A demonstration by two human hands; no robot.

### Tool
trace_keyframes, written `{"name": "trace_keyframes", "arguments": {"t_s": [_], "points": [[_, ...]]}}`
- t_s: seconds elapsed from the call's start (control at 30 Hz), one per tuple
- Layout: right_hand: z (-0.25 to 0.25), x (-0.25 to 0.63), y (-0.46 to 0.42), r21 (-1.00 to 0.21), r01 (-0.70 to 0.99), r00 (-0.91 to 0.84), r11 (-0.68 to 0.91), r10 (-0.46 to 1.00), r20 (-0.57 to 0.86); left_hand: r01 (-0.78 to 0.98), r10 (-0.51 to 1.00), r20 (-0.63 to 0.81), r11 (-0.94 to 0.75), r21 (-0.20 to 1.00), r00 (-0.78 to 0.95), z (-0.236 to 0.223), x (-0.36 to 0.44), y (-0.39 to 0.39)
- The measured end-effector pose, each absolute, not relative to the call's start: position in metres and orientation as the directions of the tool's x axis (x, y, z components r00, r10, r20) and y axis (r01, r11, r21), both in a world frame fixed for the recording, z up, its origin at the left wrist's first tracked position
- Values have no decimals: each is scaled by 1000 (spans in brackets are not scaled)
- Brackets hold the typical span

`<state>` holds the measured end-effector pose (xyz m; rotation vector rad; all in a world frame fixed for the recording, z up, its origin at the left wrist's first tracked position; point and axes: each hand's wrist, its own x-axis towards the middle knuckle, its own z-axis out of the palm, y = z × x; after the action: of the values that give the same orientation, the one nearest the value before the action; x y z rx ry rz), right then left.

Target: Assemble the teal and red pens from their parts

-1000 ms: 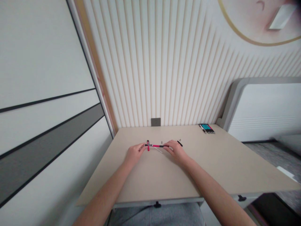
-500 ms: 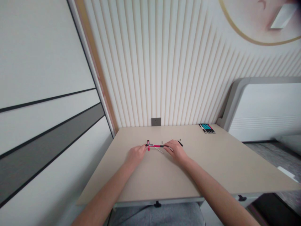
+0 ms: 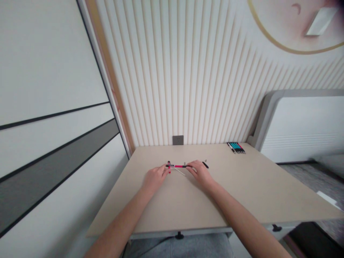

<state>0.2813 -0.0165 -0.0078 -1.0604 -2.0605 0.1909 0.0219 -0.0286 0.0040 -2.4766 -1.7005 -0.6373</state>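
Between my two hands lies a pink and black pen [image 3: 179, 166], held level just above the table. My left hand [image 3: 156, 178] pinches its left end, which is black. The fingers of my right hand [image 3: 199, 171] close on its dark right end. Behind the left fingertips lies another pink and black piece [image 3: 168, 162], partly hidden by the pen. A thin white stick, like a pen refill [image 3: 179, 172], rests slantwise on the table below the pen. A small black piece [image 3: 205, 165] lies just beyond my right hand.
Several pens [image 3: 236, 147] lie side by side at the table's back right. Small metallic bits [image 3: 205, 160] sit behind my right hand. The beige table [image 3: 188, 204] meets a ribbed wall with a socket [image 3: 177, 140]; a white cabinet [image 3: 53, 172] stands at the left.
Both hands keep hold of the pen in nearly the same place. My left fingers have shifted slightly, covering more of the pink piece behind them. The view has tilted a little.
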Motion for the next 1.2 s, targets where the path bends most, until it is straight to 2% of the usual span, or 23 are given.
{"name": "trace_keyframes", "arguments": {"t_s": [0.27,0.43,0.5,0.63,0.77,0.87,0.93,1.0,1.1,1.13,1.2], "points": [[0,279,-22,-510,574,-383,640,761,524,855,819,508,-444,268,266,-1,6,-15],[5,280,-26,-533,563,-419,632,774,475,764,693,559,-627,155,455,-3,3,-13],[4,280,-27,-522,567,-457,638,770,445,750,664,568,-651,120,485,-2,3,-14],[6,278,-27,-386,644,-537,661,749,389,739,636,582,-668,87,507,-1,4,-15],[22,297,-20,-225,760,-487,609,764,422,759,653,616,-638,134,440,-2,6,-15],[36,342,-3,-199,832,-375,519,788,489,760,707,572,-615,209,415,-2,8,-14],[40,388,11,-261,878,-212,402,813,542,736,715,547,-632,241,435,-1,8,-13],[36,441,27,-377,896,7,233,843,538,717,716,532,-647,261,452,1,8,-13],[18,520,46,-591,803,351,-73,860,371,684,700,532,-675,277,476,3,7,-12],[9,544,51,-630,760,439,-160,841,316,678,698,531,-679,280,480,3,7,-12],[-9,584,59,-632,699,584,-333,777,236,672,695,532,-684,284,483,4,7,-12]]}}
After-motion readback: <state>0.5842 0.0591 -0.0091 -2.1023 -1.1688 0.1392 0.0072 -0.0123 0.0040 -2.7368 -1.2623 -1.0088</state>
